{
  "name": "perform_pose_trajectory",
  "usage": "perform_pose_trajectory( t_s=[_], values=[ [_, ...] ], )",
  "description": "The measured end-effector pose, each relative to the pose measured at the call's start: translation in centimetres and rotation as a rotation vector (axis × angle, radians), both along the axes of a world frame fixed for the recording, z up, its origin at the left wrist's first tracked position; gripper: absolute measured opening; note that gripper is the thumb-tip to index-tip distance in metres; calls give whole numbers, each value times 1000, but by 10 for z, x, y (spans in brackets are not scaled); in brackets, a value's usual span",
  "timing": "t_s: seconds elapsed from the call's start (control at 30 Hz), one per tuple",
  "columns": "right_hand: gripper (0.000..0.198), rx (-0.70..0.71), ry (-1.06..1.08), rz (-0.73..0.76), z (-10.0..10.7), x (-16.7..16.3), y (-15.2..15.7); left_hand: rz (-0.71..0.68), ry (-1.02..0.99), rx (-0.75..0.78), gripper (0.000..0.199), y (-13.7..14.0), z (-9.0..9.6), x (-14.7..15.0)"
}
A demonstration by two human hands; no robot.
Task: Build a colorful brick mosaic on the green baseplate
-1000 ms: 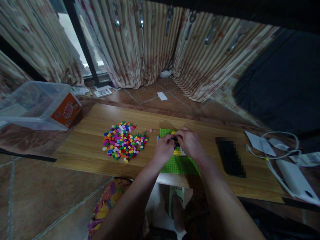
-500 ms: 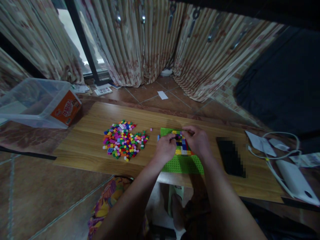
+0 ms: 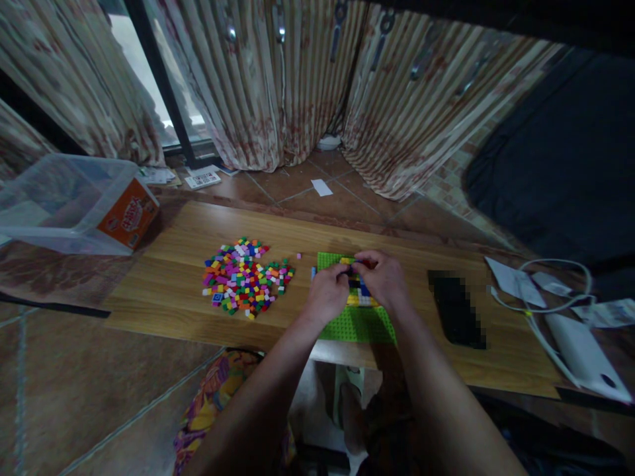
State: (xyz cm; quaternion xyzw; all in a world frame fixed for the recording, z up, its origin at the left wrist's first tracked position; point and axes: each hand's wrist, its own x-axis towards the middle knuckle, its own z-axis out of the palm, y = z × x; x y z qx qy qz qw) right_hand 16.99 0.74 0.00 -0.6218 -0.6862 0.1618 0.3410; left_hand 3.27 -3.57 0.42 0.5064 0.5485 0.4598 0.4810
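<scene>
A green studded baseplate (image 3: 357, 324) lies on the wooden table, bearing a structure of toy bricks (image 3: 364, 301) in yellow, blue and white. My left hand (image 3: 328, 291) is over the plate's left side, its thumb and fingers pinched at the bricks. From the right, my right hand (image 3: 384, 277) reaches over the same bricks, fingertips close to the left hand's and pressed together. Whatever small piece lies between the fingertips is hidden. Left of the plate spreads a pile of loose toy bricks (image 3: 243, 277) in many colours, with one pink brick (image 3: 298, 256) apart from it.
A clear plastic box (image 3: 74, 205) with an orange label stands at the far left. Right of the plate lies a black, partly pixelated phone-like object (image 3: 456, 307). A white cable (image 3: 555, 264), papers and a white device (image 3: 588, 354) occupy the right end of the table (image 3: 278, 221).
My right hand has moved slightly left, bringing its fingertips closer to my left hand over the bricks. My left hand stays nearly in place.
</scene>
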Motion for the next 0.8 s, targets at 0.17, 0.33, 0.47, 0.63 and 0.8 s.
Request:
perform_pose_trajectory(
  t_s=[0.17, 0.33, 0.47, 0.63, 0.8],
  values=[
    [10, -46, 58, 6, -1, -1, 1, 5, -26, -5, 28, 1, -1, 0],
    [10, -32, 72, -5, -3, -4, 2, 10, -41, -13, 29, 1, -1, -1],
    [9, -58, 88, -12, -2, -4, 3, 45, -139, -75, 18, -1, -1, 0],
    [12, -30, 209, 10, 6, 3, -2, 149, -653, -313, 22, -4, 13, -4],
    [16, 116, 329, 100, 21, 0, -15, 172, -994, -469, 39, -3, 34, -18]
  ],
)
